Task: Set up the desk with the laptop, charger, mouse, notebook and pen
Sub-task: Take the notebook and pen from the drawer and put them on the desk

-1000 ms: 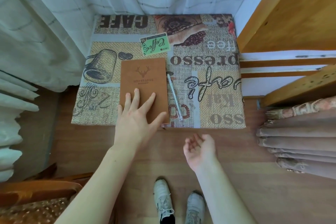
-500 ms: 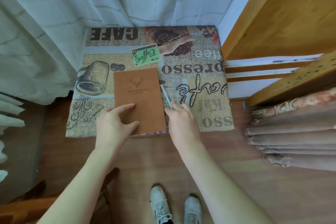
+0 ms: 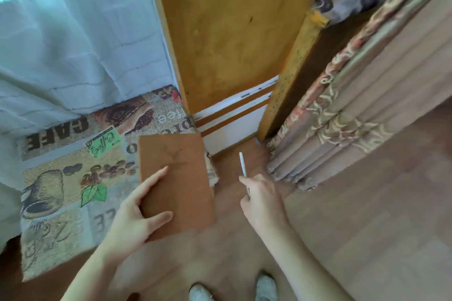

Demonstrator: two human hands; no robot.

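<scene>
Notebook [image 3: 175,178] in left hand [image 3: 133,220], pen [image 3: 243,168] in right hand [image 3: 263,199].

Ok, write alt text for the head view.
A person's left hand holds a brown notebook and the right hand a pen, above a coffee-print cloth and wooden floor.

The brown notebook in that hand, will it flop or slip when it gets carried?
The brown leather-look notebook probably stays stiff: held by one corner, it shows no sag. It seems light, since the left hand lifts it alone. It could slip, as only a thumb and fingers pinch its edge.
</scene>
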